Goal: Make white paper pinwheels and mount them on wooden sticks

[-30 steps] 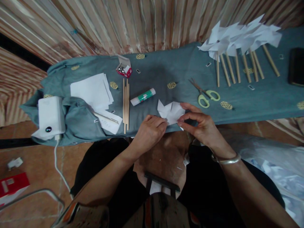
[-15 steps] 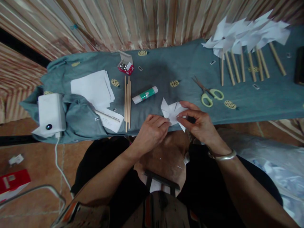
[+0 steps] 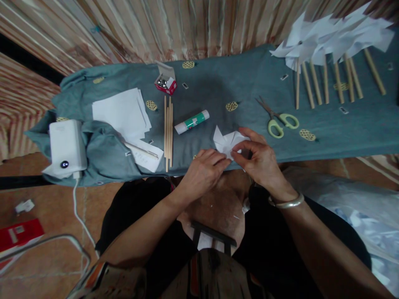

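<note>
A white paper pinwheel (image 3: 225, 141) with folded blades is at the table's front edge, between my two hands. My left hand (image 3: 207, 169) is closed on its lower left part. My right hand (image 3: 257, 157) pinches it near the middle with thumb and forefinger, the other fingers curled over its right side; whether a small pin is in that pinch I cannot tell. Just beyond the pinwheel lies a green and white glue stick (image 3: 192, 121). Scissors (image 3: 277, 119) with light green handles rest to the right, blades partly apart. Several thin wooden sticks (image 3: 168, 133) lie left of my left hand.
Finished pinwheels on sticks (image 3: 327, 41) lie at the back right. A red box of metal pins (image 3: 165, 81) stands open near the back. Paper sheets (image 3: 118, 112), a pen (image 3: 141, 150) and a white power bank (image 3: 67, 145) with a cable occupy the left.
My right hand has closed in on the pinwheel's middle, and my left hand has shifted slightly right. The whole view has shifted a little; the other things lie as before.
</note>
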Motion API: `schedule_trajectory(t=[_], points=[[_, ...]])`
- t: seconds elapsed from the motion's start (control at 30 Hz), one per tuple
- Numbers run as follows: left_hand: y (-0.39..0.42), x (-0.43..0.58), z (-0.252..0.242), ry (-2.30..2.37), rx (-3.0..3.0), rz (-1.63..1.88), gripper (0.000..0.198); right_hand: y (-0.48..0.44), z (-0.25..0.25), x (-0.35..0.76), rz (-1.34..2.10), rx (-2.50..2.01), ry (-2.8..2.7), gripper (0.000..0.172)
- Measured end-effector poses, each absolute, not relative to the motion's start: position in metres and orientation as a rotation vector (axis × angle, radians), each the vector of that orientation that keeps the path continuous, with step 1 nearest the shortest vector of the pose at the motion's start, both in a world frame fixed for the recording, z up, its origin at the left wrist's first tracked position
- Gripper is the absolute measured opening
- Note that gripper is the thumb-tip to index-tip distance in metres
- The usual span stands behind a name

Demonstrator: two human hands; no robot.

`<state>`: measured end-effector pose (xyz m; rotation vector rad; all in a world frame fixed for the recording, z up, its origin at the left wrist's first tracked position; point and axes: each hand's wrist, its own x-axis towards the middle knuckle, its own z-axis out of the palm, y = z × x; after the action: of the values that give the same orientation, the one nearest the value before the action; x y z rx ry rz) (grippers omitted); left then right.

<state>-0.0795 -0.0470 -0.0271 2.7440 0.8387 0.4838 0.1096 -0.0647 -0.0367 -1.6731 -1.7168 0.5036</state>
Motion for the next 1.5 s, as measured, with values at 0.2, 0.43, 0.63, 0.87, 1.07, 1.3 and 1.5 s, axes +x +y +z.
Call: schedule_trajectory(t=[0.2,0.43,0.63,0.87,1.07,1.3,1.5], points=[[-0.0468,-0.079,-0.0293,0.835,2.741,0.505,0.022,-0.0647,-0.038,0.108,0.485,-1.694,-1.694,0.007],[-0.0466,-0.0783,-0.0283,0.842,2.737,0.493,0.022,-0.0649,-0.0396,0.1088,0.48,-1.682,-1.699,0.007],[-0.0473,-0.0782,-0.0285,0.83,2.742,0.521,0.022,-0.0652,-0.0387,0.1087,0.49,-1.692,-1.705,0.007],[-0.0478,-0.0786,-0.0276,0.831,2.734,0.513,0.021,-0.0653,-0.0379,0.1083,0.489,-1.688,-1.709,0.008],[-0.0472,-0.0785,-0.0305,0.819,2.738,0.538,0.021,-0.0663,-0.0384,0.1073,0.497,-1.698,-1.7,0.01],[-0.0474,-0.0783,-0.031,0.814,2.735,0.526,0.021,-0.0673,-0.0387,0.1067,0.536,-1.682,-1.66,0.01],[-0.047,-0.0782,-0.0309,0.807,2.722,0.527,0.021,-0.0673,-0.0401,0.1073,0.535,-1.658,-1.663,0.012]])
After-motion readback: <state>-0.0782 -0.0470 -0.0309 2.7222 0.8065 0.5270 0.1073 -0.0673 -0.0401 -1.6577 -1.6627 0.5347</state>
